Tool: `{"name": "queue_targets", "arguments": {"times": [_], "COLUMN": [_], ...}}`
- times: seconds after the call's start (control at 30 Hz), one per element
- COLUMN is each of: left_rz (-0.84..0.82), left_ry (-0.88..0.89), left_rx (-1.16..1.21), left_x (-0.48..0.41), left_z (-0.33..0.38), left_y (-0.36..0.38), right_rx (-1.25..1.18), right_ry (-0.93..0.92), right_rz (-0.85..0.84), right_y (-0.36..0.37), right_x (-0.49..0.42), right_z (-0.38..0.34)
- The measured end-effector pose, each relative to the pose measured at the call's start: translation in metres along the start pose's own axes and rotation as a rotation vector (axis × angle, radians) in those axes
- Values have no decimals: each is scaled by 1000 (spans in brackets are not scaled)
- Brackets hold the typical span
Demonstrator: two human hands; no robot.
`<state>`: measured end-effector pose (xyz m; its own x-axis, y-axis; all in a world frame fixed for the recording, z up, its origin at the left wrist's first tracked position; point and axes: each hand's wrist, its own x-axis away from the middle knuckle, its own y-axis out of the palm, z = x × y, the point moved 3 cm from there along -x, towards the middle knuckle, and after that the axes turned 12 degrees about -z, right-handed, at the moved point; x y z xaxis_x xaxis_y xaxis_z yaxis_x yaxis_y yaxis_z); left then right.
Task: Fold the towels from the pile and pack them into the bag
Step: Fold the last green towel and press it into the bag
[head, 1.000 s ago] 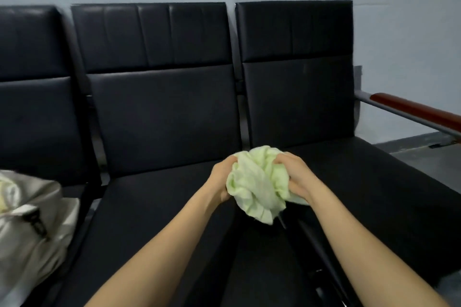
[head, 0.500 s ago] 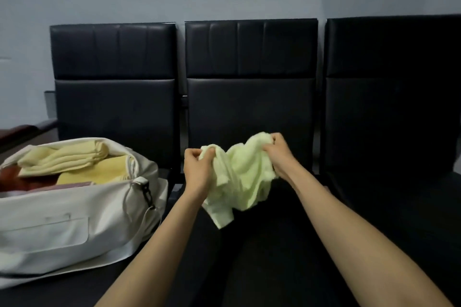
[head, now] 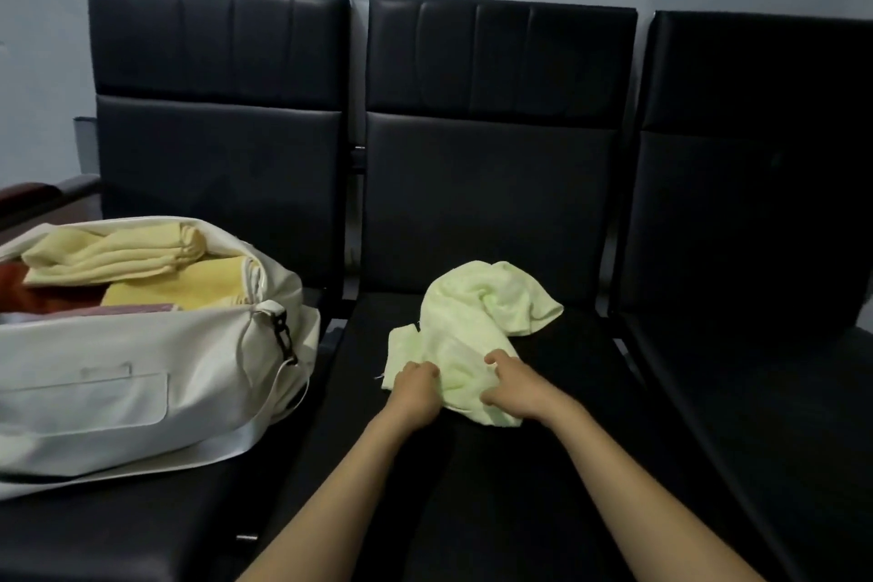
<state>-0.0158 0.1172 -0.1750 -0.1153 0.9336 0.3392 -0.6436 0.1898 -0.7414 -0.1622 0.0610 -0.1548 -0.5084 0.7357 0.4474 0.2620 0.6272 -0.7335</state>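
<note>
Towel (head: 477,326) soft, matt terry cloth; bag (head: 141,392) smooth off-white fabric; seats (head: 491,184) black leather-like upholstery, slight sheen.

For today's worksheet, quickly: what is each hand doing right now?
Left hand: grips the green towel.
Right hand: grips the same towel.

Only two hands and two forearms of the person show. Left hand (head: 415,388) sits low of centre toward 6 o'clock, with the right hand (head: 515,392) just at its 3 o'clock. Left forearm (head: 340,487) comes in from the 7 o'clock edge, right forearm (head: 637,496) from 5 o'clock. Both are bare from wrist to frame edge. Wrists slim. Nails too blurred to tell.
</note>
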Motion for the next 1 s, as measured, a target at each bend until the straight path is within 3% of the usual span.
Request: {"name": "queue_targets", "arguments": {"times": [0.13, 0.27, 0.33, 0.43, 0.57, 0.63, 0.7, 0.77, 0.83, 0.9, 1.0], "left_rz": [73, 179, 155, 71, 203, 411, 527, 494, 427, 239, -113], "left_ry": [-14, 43, 149, 231, 260, 162, 31, 30, 140, 211, 123], "left_rx": [-297, -430, -212, 336, 618, 475, 73, -103, -72, -31, -128], "left_x": [-4, -8, -5, 10, 15, 14, 13, 10, 11, 14, 20], "left_z": [-7, -10, -5, 9, 6, -7, -20, -24, -13, 2, 13], "left_y": [14, 11, 4, -12, -29, -38, -40, -33, -26, -16, 0], "right_rx": [17, 75, -113, -454, -581, -508, -408, -320, -238, -191, 23], "right_ry": [35, -3, -29, -129, -215, -201, -171, -163, -180, -214, -187], "right_rz": [74, 211, 302, 396, 530, 631, 666, 600, 469, 252, -17], "right_y": [22, 24, 14, -3, -20, -23, -22, -19, -16, -8, 8], "right_x": [3, 1, 4, 13, 24, 26, 23, 20, 18, 18, 18], "right_z": [26, 38, 37, 34, 38, 46, 53, 54, 49, 44, 42]}}
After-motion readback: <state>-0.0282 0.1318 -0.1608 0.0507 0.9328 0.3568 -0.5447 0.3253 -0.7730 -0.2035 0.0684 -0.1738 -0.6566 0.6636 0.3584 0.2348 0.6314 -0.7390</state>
